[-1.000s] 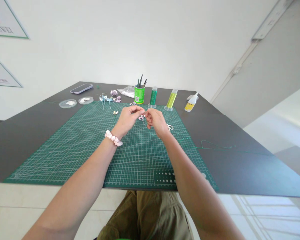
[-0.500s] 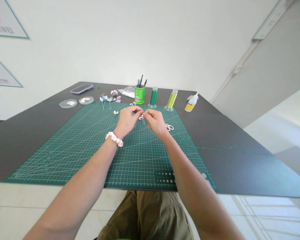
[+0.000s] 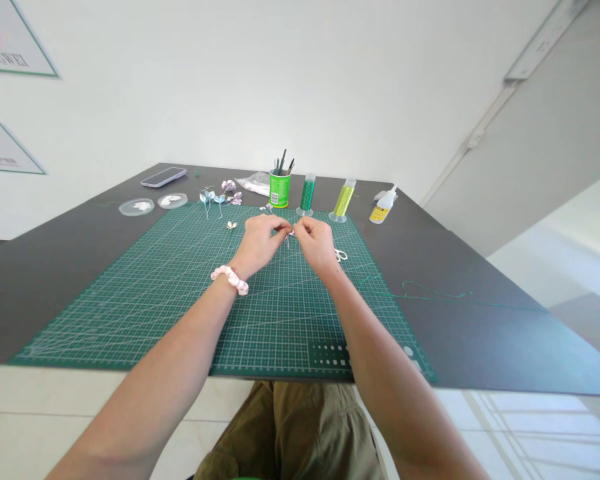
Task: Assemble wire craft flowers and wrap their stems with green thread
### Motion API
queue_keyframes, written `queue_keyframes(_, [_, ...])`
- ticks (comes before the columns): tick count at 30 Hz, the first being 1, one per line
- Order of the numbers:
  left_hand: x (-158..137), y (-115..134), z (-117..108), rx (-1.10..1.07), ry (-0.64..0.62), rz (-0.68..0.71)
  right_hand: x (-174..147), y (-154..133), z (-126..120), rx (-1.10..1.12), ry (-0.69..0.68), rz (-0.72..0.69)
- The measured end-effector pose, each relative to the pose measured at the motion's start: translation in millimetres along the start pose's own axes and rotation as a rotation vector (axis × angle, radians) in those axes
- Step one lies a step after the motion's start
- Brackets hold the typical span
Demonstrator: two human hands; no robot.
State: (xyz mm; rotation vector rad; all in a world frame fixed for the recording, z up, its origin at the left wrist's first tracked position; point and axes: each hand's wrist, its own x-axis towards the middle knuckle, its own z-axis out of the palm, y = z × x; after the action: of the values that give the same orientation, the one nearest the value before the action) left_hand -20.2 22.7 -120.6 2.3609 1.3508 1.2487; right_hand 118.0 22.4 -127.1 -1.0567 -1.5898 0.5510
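Observation:
Over the upper middle of the cutting mat, my left hand and my right hand meet fingertip to fingertip. Both are closed in a pinch. Between them is a small purple-and-white flower, mostly hidden by the fingers, with thin pale strands hanging below. Just right of my right hand lie white-handled scissors, partly covered by it. A small cream flower rests on the mat left of my left hand. Another small pale flower lies behind my hands.
Behind the mat stand a green can of tools, a green bead tube, a yellow one and a glue bottle. Blue flowers, purple flowers, two shallow dishes and a phone are at left. Green thread trails right.
Both hands have shifted slightly to the right and turned a little. The purple flower between them is now more hidden behind the fingers.

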Motion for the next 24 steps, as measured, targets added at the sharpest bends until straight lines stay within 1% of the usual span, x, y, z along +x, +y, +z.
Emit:
queue_keyframes(7, [-0.5,-0.6,-0.4,0.006,-0.025,0.002,0.4,-0.5,-0.6,-0.040,0.008,0.011])
queue_keyframes(10, [-0.9,0.4,-0.7,-0.029,-0.030,-0.006,0.7,-1.2,-1.5,-0.027,0.004,0.023])
queue_keyframes(17, [-0.1,4.1,-2.3,-0.225,-0.070,-0.074,3.5,3.5,-3.7,0.155,-0.013,0.118])
queue_keyframes(20, [0.2,5.3,-3.2,-0.262,-0.095,-0.078,4.7,8.7,-3.3,0.244,-0.052,0.170])
queue_keyframes(24, [0.3,7.2,-4.5,-0.291,-0.107,-0.085,5.3,11.6,-3.1,0.336,-0.089,0.197])
